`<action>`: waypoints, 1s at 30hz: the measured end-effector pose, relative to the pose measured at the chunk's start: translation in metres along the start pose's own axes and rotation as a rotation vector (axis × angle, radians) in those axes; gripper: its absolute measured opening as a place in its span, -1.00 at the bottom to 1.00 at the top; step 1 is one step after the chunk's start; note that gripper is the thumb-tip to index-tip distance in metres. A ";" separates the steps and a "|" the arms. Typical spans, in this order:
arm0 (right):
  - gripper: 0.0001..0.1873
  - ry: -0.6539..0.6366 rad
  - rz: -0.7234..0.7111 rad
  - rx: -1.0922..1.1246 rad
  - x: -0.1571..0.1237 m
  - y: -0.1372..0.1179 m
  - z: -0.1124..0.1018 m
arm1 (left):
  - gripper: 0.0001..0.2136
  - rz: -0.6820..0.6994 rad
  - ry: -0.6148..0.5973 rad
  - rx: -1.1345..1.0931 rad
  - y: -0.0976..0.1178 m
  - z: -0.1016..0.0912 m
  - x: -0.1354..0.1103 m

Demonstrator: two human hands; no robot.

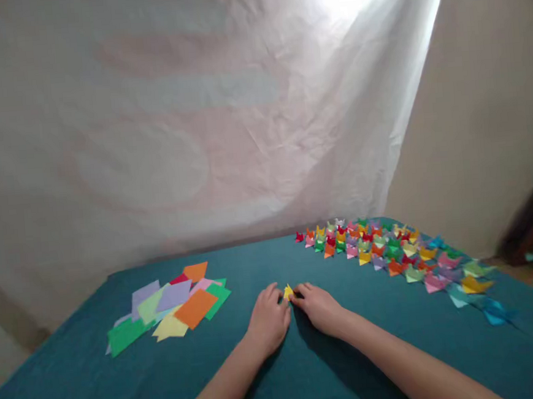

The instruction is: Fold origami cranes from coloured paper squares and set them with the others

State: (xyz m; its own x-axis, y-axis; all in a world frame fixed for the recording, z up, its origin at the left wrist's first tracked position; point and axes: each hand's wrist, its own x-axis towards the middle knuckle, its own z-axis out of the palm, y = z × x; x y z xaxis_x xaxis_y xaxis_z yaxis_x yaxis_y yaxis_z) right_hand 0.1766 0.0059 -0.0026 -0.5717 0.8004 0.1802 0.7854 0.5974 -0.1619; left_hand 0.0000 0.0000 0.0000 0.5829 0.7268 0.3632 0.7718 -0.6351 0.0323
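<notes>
A pale, creased sheet (174, 139) hangs across 12 o'clock, behind the blue-green bench (272, 392). Taking the bench's middle as the dial's centre, rows of small folded paper figures (364, 257) in many colours spread from 1 to 3 o'clock, and loose paper squares (195, 309) overlap in a heap at 10 o'clock. The left hand (270, 320) is curled with its fingertips against the yellow paper piece (288, 292); whether it pinches it, I can't make out. The right hand (319, 309) appears to pinch the same piece at its 3 o'clock edge. That piece, the smallest thing, sits between the two, at about 1 o'clock from the left and 10 from the right, its point aimed roughly at 12; neither hand is clearly nearer.
</notes>
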 end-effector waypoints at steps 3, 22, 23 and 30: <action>-0.61 0.020 0.021 0.020 -0.005 0.001 -0.001 | -0.81 -0.001 0.044 -0.058 0.002 0.004 -0.001; -0.71 0.416 0.179 0.420 0.008 0.010 0.033 | -0.78 -0.150 0.159 -0.404 -0.022 0.012 -0.005; -0.73 0.413 0.178 0.429 0.008 0.011 0.034 | -0.78 -0.152 0.157 -0.409 -0.022 0.012 -0.005; -0.83 0.410 0.180 0.472 0.010 0.012 0.037 | -0.87 -0.129 0.151 -0.469 -0.023 0.013 -0.005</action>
State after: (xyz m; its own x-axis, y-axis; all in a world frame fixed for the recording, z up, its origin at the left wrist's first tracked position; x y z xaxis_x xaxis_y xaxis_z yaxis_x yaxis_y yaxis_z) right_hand 0.1716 0.0233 -0.0391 -0.2307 0.8621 0.4512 0.6184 0.4879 -0.6160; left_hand -0.0173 0.0140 -0.0146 0.4207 0.7831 0.4580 0.6176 -0.6170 0.4876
